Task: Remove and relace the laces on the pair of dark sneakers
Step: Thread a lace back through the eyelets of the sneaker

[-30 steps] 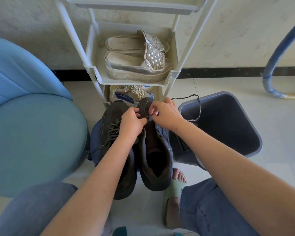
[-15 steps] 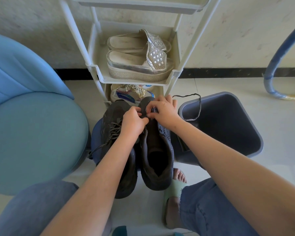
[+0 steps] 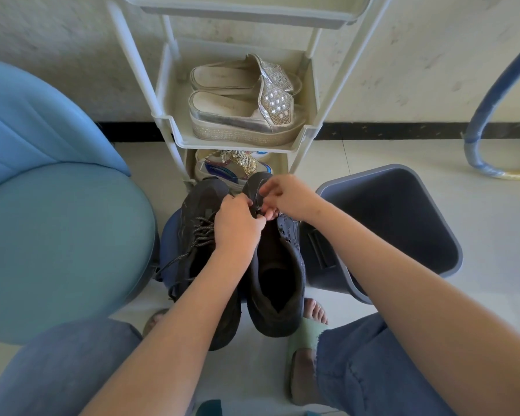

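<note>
Two dark sneakers stand side by side on a low blue stool, toes pointing away from me. The left sneaker (image 3: 198,235) has its grey speckled lace threaded, with loose ends trailing left. The right sneaker (image 3: 275,274) lies open, its eyelets bare along the visible side. My left hand (image 3: 237,226) and my right hand (image 3: 285,196) meet over the front of the right sneaker. Both pinch a dark lace (image 3: 258,209) near the lowest eyelets. Most of that lace is hidden under my fingers.
A white shoe rack (image 3: 309,133) stands just beyond the sneakers, holding silver platform slippers (image 3: 243,115) and a colourful shoe below. A grey bin (image 3: 402,223) lies to the right, a blue chair (image 3: 57,229) to the left. My sandalled foot (image 3: 306,340) is beside the stool.
The loop of lace that hung over the bin's rim is gone from sight, drawn in toward my hands. My right hand has shifted slightly toward the toe of the right sneaker.
</note>
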